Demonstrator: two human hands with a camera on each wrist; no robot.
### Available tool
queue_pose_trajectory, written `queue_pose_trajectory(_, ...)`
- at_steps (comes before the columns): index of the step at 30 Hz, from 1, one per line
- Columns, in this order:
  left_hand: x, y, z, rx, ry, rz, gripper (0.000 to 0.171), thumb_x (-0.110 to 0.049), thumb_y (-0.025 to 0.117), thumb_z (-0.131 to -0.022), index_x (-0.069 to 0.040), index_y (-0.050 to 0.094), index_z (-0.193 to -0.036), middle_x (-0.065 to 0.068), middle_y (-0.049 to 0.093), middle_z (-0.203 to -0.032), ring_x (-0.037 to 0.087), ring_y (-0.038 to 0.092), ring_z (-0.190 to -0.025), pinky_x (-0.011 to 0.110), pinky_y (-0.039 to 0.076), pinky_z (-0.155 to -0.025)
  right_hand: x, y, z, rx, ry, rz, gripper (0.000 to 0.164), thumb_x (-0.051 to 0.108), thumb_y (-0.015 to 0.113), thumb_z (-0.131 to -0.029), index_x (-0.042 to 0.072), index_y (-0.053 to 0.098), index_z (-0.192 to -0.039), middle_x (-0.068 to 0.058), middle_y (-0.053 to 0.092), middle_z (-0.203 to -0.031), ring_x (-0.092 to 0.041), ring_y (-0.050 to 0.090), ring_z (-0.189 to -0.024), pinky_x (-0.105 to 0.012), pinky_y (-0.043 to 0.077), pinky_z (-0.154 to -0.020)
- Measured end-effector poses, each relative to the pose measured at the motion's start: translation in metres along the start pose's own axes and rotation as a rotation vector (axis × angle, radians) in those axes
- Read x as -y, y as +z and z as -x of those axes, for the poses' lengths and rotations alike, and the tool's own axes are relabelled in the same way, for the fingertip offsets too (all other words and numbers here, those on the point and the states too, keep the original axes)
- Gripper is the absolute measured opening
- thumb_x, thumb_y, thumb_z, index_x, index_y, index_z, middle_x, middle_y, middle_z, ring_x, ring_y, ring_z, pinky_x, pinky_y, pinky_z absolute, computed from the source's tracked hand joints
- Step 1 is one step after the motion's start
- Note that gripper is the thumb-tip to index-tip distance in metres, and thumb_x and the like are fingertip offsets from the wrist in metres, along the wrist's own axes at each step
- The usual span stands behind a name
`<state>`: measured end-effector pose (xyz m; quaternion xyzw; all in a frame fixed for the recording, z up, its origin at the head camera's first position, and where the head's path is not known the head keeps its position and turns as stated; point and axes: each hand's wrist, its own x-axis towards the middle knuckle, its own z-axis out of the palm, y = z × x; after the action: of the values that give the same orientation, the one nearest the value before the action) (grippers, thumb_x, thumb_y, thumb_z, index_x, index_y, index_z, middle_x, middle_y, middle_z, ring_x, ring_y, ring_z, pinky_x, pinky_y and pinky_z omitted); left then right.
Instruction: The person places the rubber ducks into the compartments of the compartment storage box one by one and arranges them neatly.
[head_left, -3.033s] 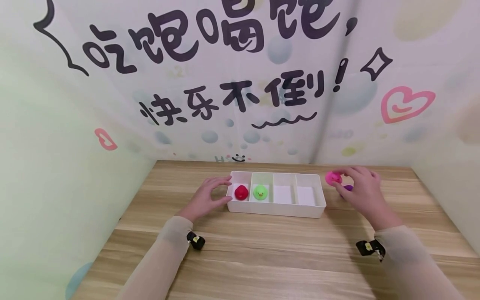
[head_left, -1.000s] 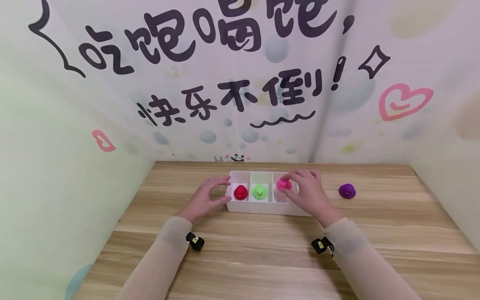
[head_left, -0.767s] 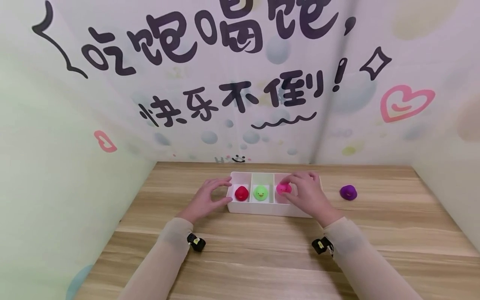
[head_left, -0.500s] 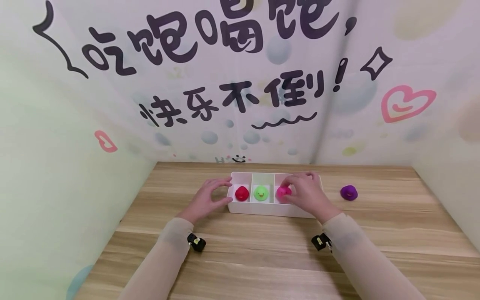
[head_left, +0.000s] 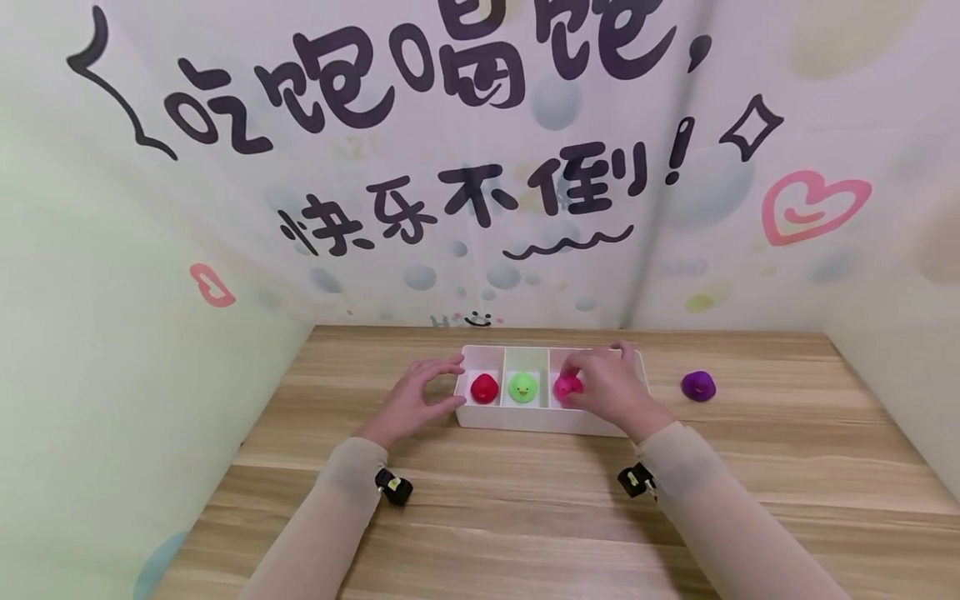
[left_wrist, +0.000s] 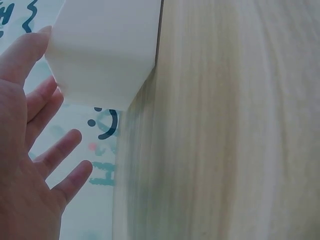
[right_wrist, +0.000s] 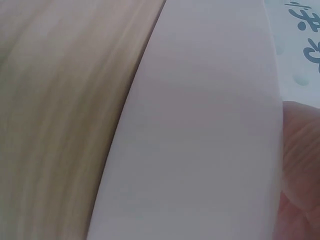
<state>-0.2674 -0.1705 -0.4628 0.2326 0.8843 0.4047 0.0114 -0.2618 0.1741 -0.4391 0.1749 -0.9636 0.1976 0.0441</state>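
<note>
My left hand [head_left: 408,402] holds the left end of a white divided box [head_left: 517,418], its thumb at the front corner and fingertips at the back corner; the left wrist view shows other fingers spread loose. With thumb and fingers, my right hand [head_left: 618,388] pinches a pink rubber duck [head_left: 566,388] down inside the third compartment from the left. That hand covers most of the fourth compartment. In the first compartment sits a red rubber duck [head_left: 483,388], and a light green one [head_left: 522,387] faces me in the second. The right wrist view shows mostly the box's front wall [right_wrist: 200,130].
A purple rubber duck [head_left: 698,386] lies on the wooden table [head_left: 480,517] to the right of the box. Behind the table's far edge hangs a white printed backdrop [head_left: 420,275], and pale walls close in both sides.
From right of the box, my right hand has brought the pink duck leftward and lowered it into the third compartment. The purple duck is now uncovered. My left hand has stayed put.
</note>
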Motion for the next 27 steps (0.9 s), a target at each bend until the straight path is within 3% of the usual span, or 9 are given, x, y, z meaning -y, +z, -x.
queue_pose_trajectory(8,-0.001,0.001,0.001,-0.008,0.000,0.003,0.047,-0.032,0.079,-0.092,-0.016,0.066,-0.134,-0.007,0.052,-0.157,0.026,0.042,-0.144,0.059,0.034,-0.121,0.001,0.000,-0.002,0.020,0.005,0.040,0.030,0.019,0.094,-0.075,0.018,0.071,-0.095,0.004,0.071,-0.087,-0.022,0.062,-0.091,-0.070,0.017,-0.115)
queue_pose_trajectory(14,0.001,0.002,0.001,-0.010,0.029,0.007,0.046,-0.030,0.080,-0.092,-0.017,0.066,-0.134,-0.007,0.053,-0.156,0.026,0.045,-0.141,0.056,0.036,-0.120,0.001,-0.001,0.002,-0.005,0.003,-0.001,0.028,0.022,0.093,-0.076,0.017,0.074,-0.095,0.001,0.075,-0.095,-0.026,0.065,-0.101,-0.071,0.015,-0.116)
queue_pose_trajectory(20,0.001,0.002,0.000,-0.008,0.026,0.004,0.046,-0.032,0.080,-0.092,-0.017,0.067,-0.133,-0.008,0.053,-0.156,0.026,0.045,-0.140,0.056,0.036,-0.120,-0.003,-0.001,0.010,-0.092,-0.006,-0.049,0.023,0.020,0.090,-0.079,0.018,0.075,-0.096,-0.002,0.076,-0.107,-0.031,0.064,-0.115,-0.069,0.015,-0.116)
queue_pose_trajectory(27,0.002,0.003,-0.001,-0.008,0.020,0.007,0.046,-0.031,0.080,-0.092,-0.017,0.066,-0.133,-0.008,0.053,-0.156,0.026,0.045,-0.141,0.057,0.036,-0.120,-0.008,-0.005,0.023,-0.286,-0.061,-0.119,0.018,0.012,0.085,-0.082,0.016,0.074,-0.095,-0.006,0.074,-0.113,-0.034,0.061,-0.116,-0.066,0.019,-0.113)
